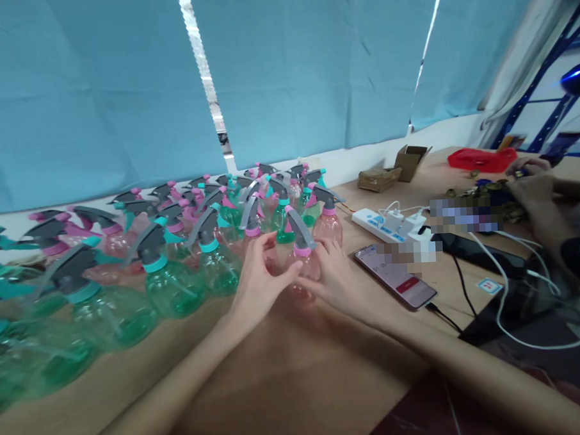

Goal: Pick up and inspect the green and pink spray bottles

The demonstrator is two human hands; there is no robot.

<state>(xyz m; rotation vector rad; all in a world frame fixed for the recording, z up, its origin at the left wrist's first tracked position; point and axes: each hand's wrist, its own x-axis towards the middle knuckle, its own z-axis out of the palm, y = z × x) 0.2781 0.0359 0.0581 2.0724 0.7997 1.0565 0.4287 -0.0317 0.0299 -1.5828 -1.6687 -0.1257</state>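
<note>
A pink see-through spray bottle (pixel 305 268) with a pink collar and a grey trigger head stands upright before me, at the front of a crowd of similar bottles. On its left side is my left hand (pixel 259 270), fingers curved and thumb against the bottle's body. My right hand (pixel 338 276) wraps the right side, its thumb across the front and its fingertips near the collar. Part of the bottle is hidden by both hands. Close behind stand another pink spray bottle (pixel 329 227) and, to the left, a green spray bottle (pixel 220 268) with a turquoise collar.
Several green and pink spray bottles fill the table's left side. To the right lie a phone (pixel 393 277), a white power strip (pixel 379 226) with chargers, and loose cables. Farther back are an open cardboard box (pixel 411 164), a red tray (pixel 482 160) and another person's hands (pixel 531 175).
</note>
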